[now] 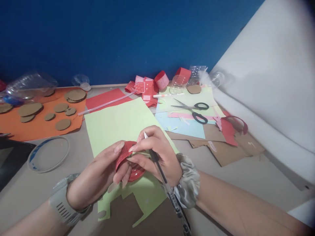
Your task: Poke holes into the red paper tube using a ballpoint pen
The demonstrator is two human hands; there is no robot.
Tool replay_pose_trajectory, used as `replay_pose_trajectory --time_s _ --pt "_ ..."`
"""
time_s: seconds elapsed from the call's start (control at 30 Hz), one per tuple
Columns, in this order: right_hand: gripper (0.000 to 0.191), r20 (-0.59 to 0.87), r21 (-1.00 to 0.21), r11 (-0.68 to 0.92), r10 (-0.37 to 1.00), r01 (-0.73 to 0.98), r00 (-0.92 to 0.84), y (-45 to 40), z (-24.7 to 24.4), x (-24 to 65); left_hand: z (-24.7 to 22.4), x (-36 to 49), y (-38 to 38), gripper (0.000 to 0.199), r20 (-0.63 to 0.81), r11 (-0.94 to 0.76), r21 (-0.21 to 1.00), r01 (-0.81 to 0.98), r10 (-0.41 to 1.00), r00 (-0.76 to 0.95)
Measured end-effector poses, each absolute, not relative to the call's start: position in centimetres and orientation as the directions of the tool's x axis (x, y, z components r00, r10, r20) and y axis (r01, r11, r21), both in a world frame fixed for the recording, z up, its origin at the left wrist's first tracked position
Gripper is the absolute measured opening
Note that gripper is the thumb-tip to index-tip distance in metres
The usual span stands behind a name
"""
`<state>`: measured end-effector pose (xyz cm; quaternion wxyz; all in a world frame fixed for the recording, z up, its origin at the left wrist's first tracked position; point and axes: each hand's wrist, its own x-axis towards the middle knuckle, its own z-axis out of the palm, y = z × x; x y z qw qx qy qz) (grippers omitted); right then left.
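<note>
A small round red piece [137, 172], patterned on its left side and shiny below, is held between both hands above a cut sheet of light green paper [120, 118]. My left hand [103, 170] curls around its left side, thumb on top and fingers beneath. My right hand [157, 150] pinches at its upper right edge, where a thin pale green strip shows between the fingers. A clear pen [169, 190] with a dark grip also rests in my right hand, its tip pointing up and away. My fingers hide part of the red piece.
Black-handled scissors [193, 108] lie on coloured paper at the right, near cardboard scraps [236, 150]. Cardboard discs [62, 124] rest on orange paper [14, 129] at the left. A clear ring [66, 154], plastic bottle [31, 85] and red paper pieces [147, 88] surround the work area.
</note>
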<state>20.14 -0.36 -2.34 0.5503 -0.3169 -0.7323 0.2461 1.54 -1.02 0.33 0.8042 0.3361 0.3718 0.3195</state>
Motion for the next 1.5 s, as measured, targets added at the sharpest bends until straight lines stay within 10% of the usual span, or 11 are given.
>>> replay_pose_trajectory --time_s 0.43,0.67,1.5 --pt "0.016 0.625 -0.753 0.635 0.772 0.171 -0.113 -0.4 -2.4 20.0 -0.3 1.4 -0.5 0.033 -0.401 0.589 0.699 -0.405 0.792 0.46" --pt "0.025 0.345 -0.938 0.345 0.939 0.039 -0.003 -0.2 -1.9 19.7 0.4 1.2 0.1 0.021 -0.491 0.608 0.646 -0.462 0.794 0.358" --pt "0.015 0.538 -0.838 0.545 0.809 -0.04 -0.236 -0.4 -1.9 20.0 0.6 1.8 -0.7 0.026 -0.446 0.567 0.768 -0.297 0.807 0.387"
